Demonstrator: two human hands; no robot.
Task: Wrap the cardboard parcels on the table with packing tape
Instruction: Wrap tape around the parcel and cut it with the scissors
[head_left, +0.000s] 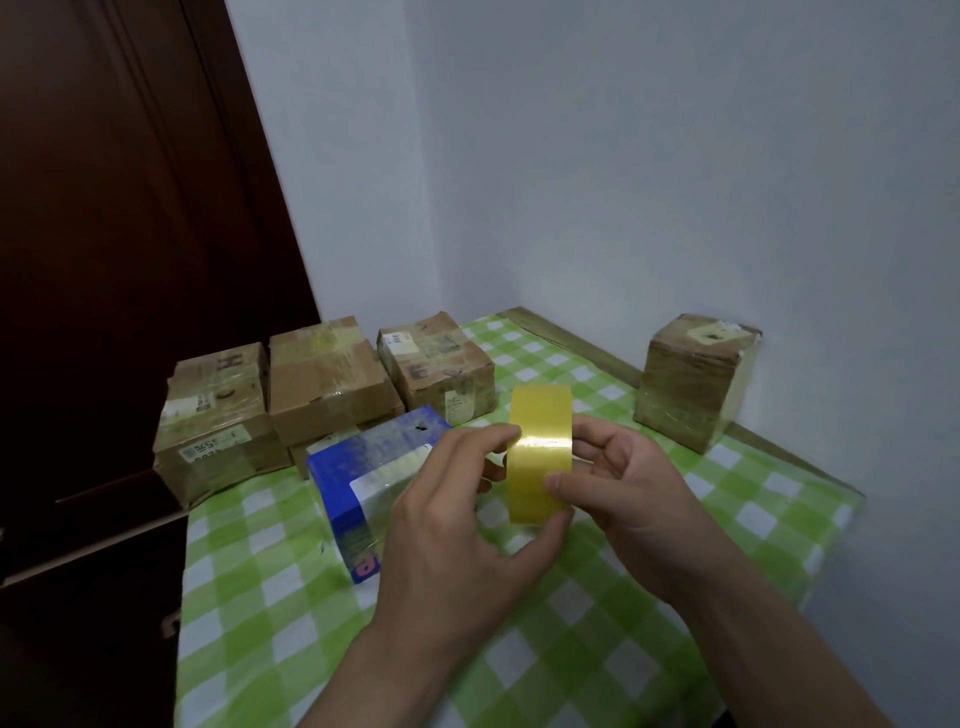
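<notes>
The left parcel (218, 415) at the table's (597, 623) left edge has a big handwritten "H" (235, 359) on top. A pale label (208, 450) on its front shows figures like "35", the rest blurred. Dark handwriting and a white label on the third parcel (436, 374) along the far edge, the blue box's (343, 467) white label and pink logo (366, 566), and the sticker (714, 332) atop the right parcel (691, 395) are all too blurred to read.

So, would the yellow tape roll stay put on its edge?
Probably not: the tape roll is round, so it may roll. Its glossy face looks slippery. It seems light: left hand and right hand hold it by fingertips.
</notes>
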